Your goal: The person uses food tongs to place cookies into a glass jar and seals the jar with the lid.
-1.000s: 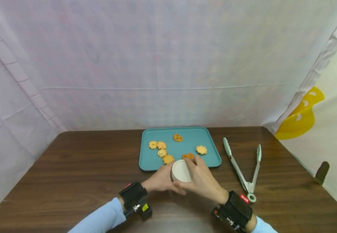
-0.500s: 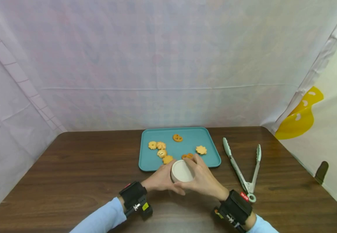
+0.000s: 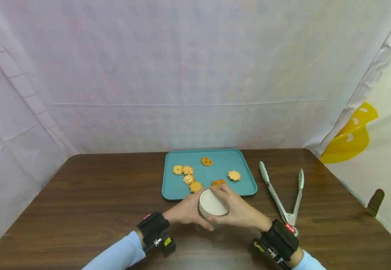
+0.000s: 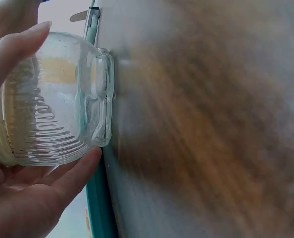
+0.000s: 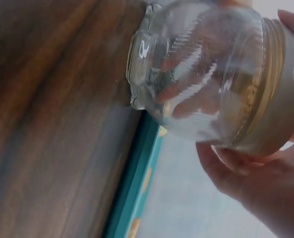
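Note:
A clear ribbed glass jar (image 4: 57,114) with a footed base stands upright on the wooden table, just in front of the tray. Its round white lid (image 3: 213,203) faces up in the head view. My left hand (image 3: 188,210) grips the jar's glass body from the left, thumb on the near side and fingers around the far side. From the right, my right hand (image 3: 242,212) holds the lid between thumb and fingers. In the right wrist view the lid (image 5: 280,99) sits on the jar's mouth, and the glass looks see-through with nothing clearly visible inside.
Behind the jar lies a teal tray (image 3: 220,159) bearing several cookies (image 3: 195,187) and pretzels (image 3: 207,161). Metal tongs (image 3: 278,200) with pale tips lie spread on the dark wooden table (image 3: 107,187) to the right. A pale cloth (image 3: 182,75) hangs behind.
My right hand has turned slightly around the lid and its wrist has shifted a little to the right. The left hand keeps its grip on the jar. The head view has tilted slightly.

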{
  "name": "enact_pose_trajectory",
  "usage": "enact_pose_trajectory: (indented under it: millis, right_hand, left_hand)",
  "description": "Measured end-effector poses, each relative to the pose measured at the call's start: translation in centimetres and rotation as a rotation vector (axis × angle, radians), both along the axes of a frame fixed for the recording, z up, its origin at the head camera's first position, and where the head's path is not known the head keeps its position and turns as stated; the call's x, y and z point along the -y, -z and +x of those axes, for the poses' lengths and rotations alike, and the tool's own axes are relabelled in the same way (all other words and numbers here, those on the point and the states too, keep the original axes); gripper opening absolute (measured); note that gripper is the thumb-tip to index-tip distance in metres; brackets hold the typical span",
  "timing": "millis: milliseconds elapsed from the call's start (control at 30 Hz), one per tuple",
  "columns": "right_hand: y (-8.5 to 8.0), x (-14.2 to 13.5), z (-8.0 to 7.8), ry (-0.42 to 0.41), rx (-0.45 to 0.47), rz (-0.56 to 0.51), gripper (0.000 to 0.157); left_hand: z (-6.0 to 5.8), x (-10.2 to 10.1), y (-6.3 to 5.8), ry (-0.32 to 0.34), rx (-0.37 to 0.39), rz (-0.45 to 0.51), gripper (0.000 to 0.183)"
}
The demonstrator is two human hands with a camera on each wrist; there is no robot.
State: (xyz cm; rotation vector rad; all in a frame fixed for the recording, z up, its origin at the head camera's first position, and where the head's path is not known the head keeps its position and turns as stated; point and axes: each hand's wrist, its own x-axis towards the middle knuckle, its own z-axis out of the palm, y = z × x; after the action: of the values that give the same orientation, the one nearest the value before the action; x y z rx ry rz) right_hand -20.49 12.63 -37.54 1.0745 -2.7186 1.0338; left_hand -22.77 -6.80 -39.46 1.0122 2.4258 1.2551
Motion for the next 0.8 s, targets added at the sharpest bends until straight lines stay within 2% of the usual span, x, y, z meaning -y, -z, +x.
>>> enact_pose_trajectory:
  millis: [133,300,433,533,633,733,800]
  right_hand:
    - [0.1,0.7,0.7,0.086,-0.065,0.009,0.093]
    - [0.4,1.5,1.8,0.25,-0.255,0.049,0.091]
    - [0.5,1.8,2.0,0.286,-0.324,0.057,0.087]
    - [0.6,1.8,1.8,0.27,-0.315,0.049,0.083]
    - [0.6,1.5,1.5,0.234,-0.26,0.034,0.083]
    - [0.4,0.9,1.0,0.162,-0.157,0.006,0.084]
    - [0.2,0.4,0.6,0.1,-0.056,-0.023,0.085]
  left_hand:
    - [0.1,0.1,0.0,0.005,0.032,0.011,0.094]
    - [0.1,0.3,0.0,0.001,0.072,0.009,0.092]
    - [0.0,0.5,-0.1,0.007,0.06,0.003,0.09]
    - [0.0,0.5,-0.2,0.012,0.05,0.008,0.088]
    - [0.0,0.4,-0.3,0.002,0.042,0.004,0.088]
    - [0.1,0.4,-0.4,-0.01,0.029,-0.013,0.088]
    - [0.1,0.5,-0.5,-0.014,0.026,-0.021,0.087]
